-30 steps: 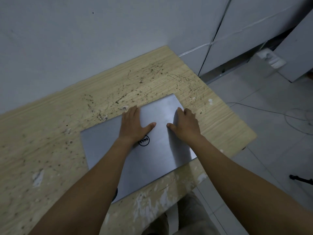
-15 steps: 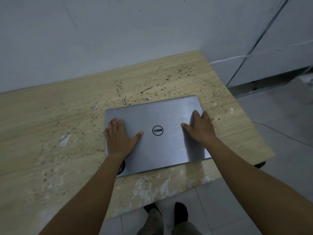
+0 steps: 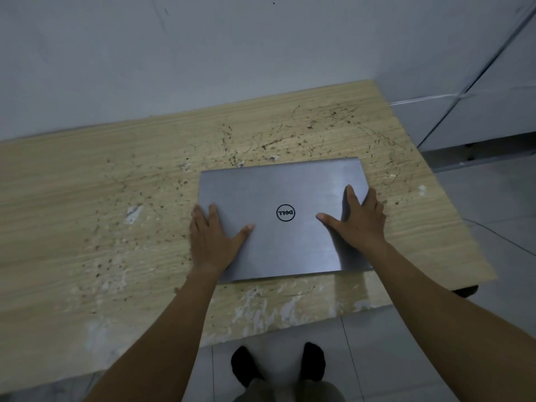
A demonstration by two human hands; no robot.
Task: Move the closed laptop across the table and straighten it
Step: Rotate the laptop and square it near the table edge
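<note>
A closed silver laptop (image 3: 290,190) with a round logo lies flat on the wooden table (image 3: 87,216), near its right end and close to the front edge. Its sides run nearly parallel to the table's edges. My left hand (image 3: 213,242) presses flat on the lid's left edge, the outer fingers reaching over onto the wood. On the right edge my right hand (image 3: 361,223) is spread flat, thumb pointing toward the logo.
The table top is scratched and stained, with white worn patches along the front edge. A grey wall (image 3: 203,53) runs right behind it. White panels (image 3: 478,105) stand at the right. A thin cable (image 3: 501,237) crosses the tiled floor, and my feet (image 3: 278,364) are below the front edge.
The laptop has turned from a skewed angle to nearly square with the table. Both hands slid apart from the lid's middle out to its left and right edges.
</note>
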